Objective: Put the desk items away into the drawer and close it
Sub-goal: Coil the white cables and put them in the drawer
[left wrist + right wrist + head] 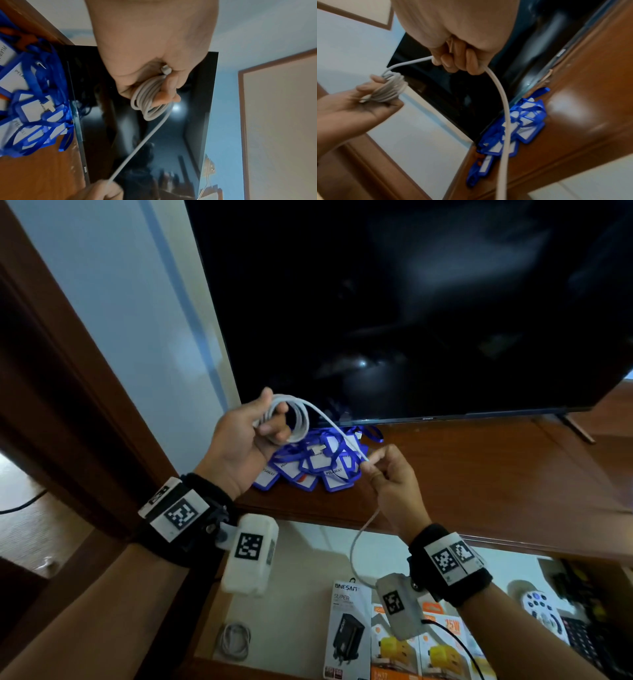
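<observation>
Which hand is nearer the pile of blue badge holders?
Right. The right hand grips the white cable just over the pile of blue badge holders; the left hand holds the coil up at the pile's left edge.

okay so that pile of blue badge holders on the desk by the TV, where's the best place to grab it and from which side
Go for the tangled blue straps on top of the badge holders, coming down from above on the front, desk-edge side. The cards lie flat on the wooden desk, giving little edge for a grip, and the TV blocks the back. Both hands are now busy with the white cable.
</observation>
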Available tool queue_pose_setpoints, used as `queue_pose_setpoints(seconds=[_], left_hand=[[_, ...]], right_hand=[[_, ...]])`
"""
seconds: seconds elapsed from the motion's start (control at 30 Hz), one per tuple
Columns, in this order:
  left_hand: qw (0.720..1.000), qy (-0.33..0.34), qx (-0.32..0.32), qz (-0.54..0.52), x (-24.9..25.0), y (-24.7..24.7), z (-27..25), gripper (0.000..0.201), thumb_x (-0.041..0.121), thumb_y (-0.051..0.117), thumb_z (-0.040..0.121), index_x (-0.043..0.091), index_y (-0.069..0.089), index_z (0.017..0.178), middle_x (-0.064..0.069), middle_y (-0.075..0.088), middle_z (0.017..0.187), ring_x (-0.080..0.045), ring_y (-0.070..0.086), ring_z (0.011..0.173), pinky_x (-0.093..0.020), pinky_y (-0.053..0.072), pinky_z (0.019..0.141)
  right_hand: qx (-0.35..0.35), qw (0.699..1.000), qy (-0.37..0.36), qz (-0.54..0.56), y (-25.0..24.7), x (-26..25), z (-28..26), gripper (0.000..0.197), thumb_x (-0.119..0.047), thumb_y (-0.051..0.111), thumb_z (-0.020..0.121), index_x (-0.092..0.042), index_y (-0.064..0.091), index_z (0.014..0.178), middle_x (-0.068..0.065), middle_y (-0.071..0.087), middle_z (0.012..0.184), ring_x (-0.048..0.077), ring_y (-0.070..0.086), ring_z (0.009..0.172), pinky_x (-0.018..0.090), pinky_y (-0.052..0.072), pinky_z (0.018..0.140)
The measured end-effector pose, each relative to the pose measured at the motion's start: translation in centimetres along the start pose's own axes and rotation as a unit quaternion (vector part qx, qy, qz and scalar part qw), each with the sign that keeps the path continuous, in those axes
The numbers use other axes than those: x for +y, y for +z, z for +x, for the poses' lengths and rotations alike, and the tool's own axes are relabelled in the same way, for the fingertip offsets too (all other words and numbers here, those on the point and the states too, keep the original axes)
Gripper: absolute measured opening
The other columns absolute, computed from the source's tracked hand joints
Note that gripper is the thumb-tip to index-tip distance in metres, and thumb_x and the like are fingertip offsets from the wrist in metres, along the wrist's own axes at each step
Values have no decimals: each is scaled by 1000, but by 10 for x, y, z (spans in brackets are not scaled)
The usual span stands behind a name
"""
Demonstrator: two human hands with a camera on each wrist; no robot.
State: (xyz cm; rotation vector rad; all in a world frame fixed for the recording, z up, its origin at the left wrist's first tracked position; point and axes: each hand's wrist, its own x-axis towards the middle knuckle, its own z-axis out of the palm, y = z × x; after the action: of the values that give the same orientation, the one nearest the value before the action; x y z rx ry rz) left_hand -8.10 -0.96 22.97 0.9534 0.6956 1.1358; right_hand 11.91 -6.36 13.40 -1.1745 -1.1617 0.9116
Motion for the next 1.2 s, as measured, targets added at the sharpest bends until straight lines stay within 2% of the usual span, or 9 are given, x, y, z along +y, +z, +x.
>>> queue_pose_setpoints(seconds=[0.13, 0.23, 0.43, 0.57, 0.73, 0.83, 0.93, 1.1, 1.2], left_hand=[[999, 38, 24, 30, -6, 5, -3, 32, 25, 39, 101, 7, 56, 79, 3, 32, 49, -9, 40, 48, -23, 42, 61], [988, 65, 30, 140, -18, 11, -6, 23, 22, 42, 100, 7, 53, 87, 5, 36, 54, -10, 44, 57, -29, 43, 74], [936, 89, 60, 336, -32, 12, -6, 21, 28, 44, 99, 16, 53, 85, 1, 51, 70, -9, 52, 68, -23, 43, 71], [902, 92, 42, 420, -38, 10, -9, 24, 32, 44, 100, 19, 56, 83, -1, 61, 74, -20, 62, 77, -32, 48, 75], [876, 83, -5, 476, -46, 8, -9, 27, 30, 45, 99, 16, 64, 86, 6, 70, 79, -4, 63, 80, -20, 45, 74], [884, 64, -60, 459, -45, 9, -12, 26, 26, 46, 99, 11, 66, 91, -4, 71, 80, -4, 61, 74, -18, 43, 73], [908, 48, -125, 398, -43, 13, -19, 35, 25, 42, 101, 4, 63, 83, -13, 64, 68, -18, 60, 71, -27, 45, 78], [935, -13, -133, 327, -39, 17, -18, 34, 19, 38, 101, -3, 59, 86, -2, 45, 51, -14, 52, 54, -22, 43, 63], [959, -44, -110, 257, -37, 15, -17, 33, 19, 38, 100, 1, 57, 80, -1, 37, 50, -14, 44, 50, -24, 41, 60]], right_hand=[[18, 999, 23, -40, 2, 2, 0, 14, -3, 56, 92, -3, 49, 80, 0, 51, 67, 5, 44, 55, 18, 38, 56], [1, 993, 30, -117, 8, -1, -2, 23, -2, 62, 88, -9, 51, 69, -3, 51, 63, 7, 43, 57, 21, 39, 59], [-72, 968, -64, -233, 18, 1, -6, 15, 0, 68, 82, 1, 61, 69, -3, 56, 59, 5, 51, 56, 24, 45, 56], [-127, 958, -103, -235, 19, -5, -6, 21, -2, 65, 84, -13, 60, 67, -18, 50, 58, -5, 54, 58, 12, 39, 55], [-106, 964, -152, -191, 21, -20, -4, 21, 2, 59, 84, -9, 60, 66, -11, 48, 53, 3, 49, 51, 11, 36, 53], [-86, 967, -173, -166, 17, -28, -1, 20, 1, 57, 85, -8, 60, 68, -7, 49, 56, 4, 46, 54, 11, 35, 55], [-55, 976, -163, -135, 14, -31, 3, 29, 0, 56, 89, -20, 56, 68, -10, 50, 60, 4, 46, 57, 15, 37, 58], [-14, 983, -151, -106, 16, -28, 1, 27, -3, 57, 91, -22, 56, 72, -13, 55, 63, 2, 47, 60, 16, 37, 61], [-12, 990, -133, -46, 18, -26, -2, 18, -1, 59, 89, -13, 54, 78, 4, 54, 64, 9, 47, 61, 21, 40, 59]])
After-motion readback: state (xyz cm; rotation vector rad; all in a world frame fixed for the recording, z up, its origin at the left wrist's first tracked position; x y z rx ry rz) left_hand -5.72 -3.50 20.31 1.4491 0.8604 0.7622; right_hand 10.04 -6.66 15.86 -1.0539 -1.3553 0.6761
